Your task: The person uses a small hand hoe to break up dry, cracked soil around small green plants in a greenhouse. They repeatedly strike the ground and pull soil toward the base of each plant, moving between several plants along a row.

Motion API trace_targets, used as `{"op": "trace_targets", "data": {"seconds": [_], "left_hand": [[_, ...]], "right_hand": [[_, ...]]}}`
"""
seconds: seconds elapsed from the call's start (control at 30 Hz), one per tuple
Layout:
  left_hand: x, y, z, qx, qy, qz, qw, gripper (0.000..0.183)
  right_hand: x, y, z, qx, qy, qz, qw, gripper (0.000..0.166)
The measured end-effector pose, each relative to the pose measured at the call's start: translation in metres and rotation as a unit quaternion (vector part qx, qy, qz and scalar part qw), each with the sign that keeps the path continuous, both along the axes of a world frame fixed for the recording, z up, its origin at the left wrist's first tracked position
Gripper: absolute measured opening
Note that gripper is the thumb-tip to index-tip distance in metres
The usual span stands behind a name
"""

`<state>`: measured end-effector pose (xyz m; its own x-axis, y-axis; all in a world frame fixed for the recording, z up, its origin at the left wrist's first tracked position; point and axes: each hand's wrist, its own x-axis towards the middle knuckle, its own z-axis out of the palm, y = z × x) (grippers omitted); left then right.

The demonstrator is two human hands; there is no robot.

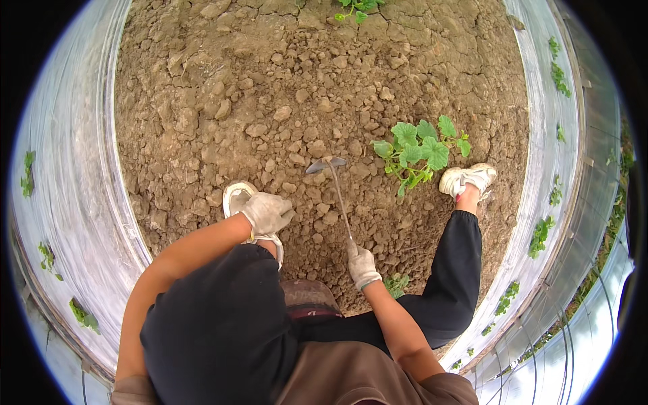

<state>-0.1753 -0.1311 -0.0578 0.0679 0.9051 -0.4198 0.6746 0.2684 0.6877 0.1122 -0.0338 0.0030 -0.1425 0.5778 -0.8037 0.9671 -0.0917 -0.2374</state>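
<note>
My right hand, in a pale knit work glove, grips the shaft of a small hand hoe. The hoe's metal blade rests on the loose, cloddy soil. To the right of the blade grows a leafy vine seedling, apart from it. My left hand, gloved too, hangs over my left shoe with its fingers curled in. I see nothing in that hand, though its palm is hidden.
My right shoe stands close beside the seedling. Another plant grows at the top, and leaves show behind my right hand. Plastic film borders the soil on the left, with more film on the right. A low brown seat shows between my legs.
</note>
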Motion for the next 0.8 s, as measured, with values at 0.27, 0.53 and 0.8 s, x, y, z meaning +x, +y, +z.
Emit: {"op": "trace_targets", "data": {"seconds": [0.27, 0.53, 0.8], "left_hand": [[-0.001, 0.002, 0.006, -0.008, 0.0, -0.015, 1.0, 0.032], [-0.009, -0.003, 0.007, 0.001, -0.011, -0.014, 1.0, 0.035], [-0.013, -0.004, 0.014, -0.067, -0.028, -0.036, 0.997, 0.037]], "right_hand": [[-0.006, -0.024, -0.001, 0.006, 0.124, -0.069, 0.99, 0.048], [-0.081, -0.007, -0.004, -0.004, 0.264, -0.102, 0.959, 0.045], [-0.232, 0.046, 0.008, -0.122, 0.219, -0.132, 0.959, 0.056]]}}
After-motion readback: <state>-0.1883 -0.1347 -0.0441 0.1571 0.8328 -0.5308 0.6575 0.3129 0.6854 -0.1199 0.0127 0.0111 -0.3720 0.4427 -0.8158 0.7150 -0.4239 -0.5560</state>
